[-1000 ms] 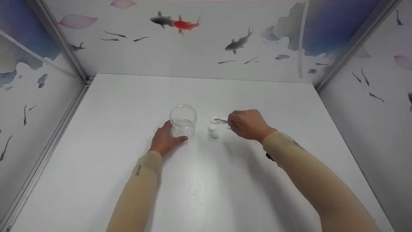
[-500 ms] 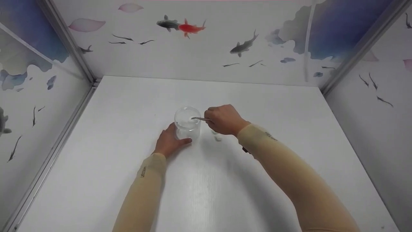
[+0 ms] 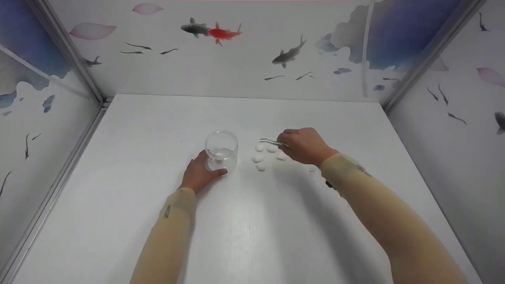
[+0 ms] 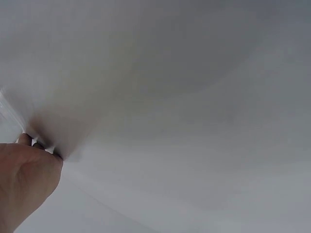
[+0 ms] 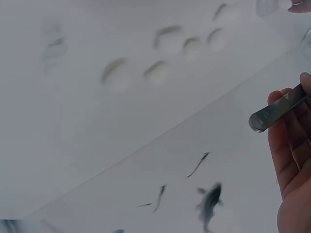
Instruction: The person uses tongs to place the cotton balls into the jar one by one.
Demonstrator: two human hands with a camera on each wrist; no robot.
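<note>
Jar: We find the clear jar slightly left of the frame's centre, upright on the white tabletop, mouth upward, well apart from every table edge.
Left grip: The left hand clasps the jar, thumb across its near side.
Right grip: The right hand, right of centre, pinches metal tweezers; their tips point left and stand slightly apart.
White pieces: In the head view we count six small white pieces, five grouped between jar and right hand, one farther right beside the right sleeve.
Clearance: A strip of tabletop separates jar and group; tweezer tips are near the upper pieces, height undetermined.
Edges: The back edge meets the patterned wall across the upper frame; side edges slant toward the lower corners.
Working room: Tabletop extends between the forearms to the bottom of the frame.
</note>
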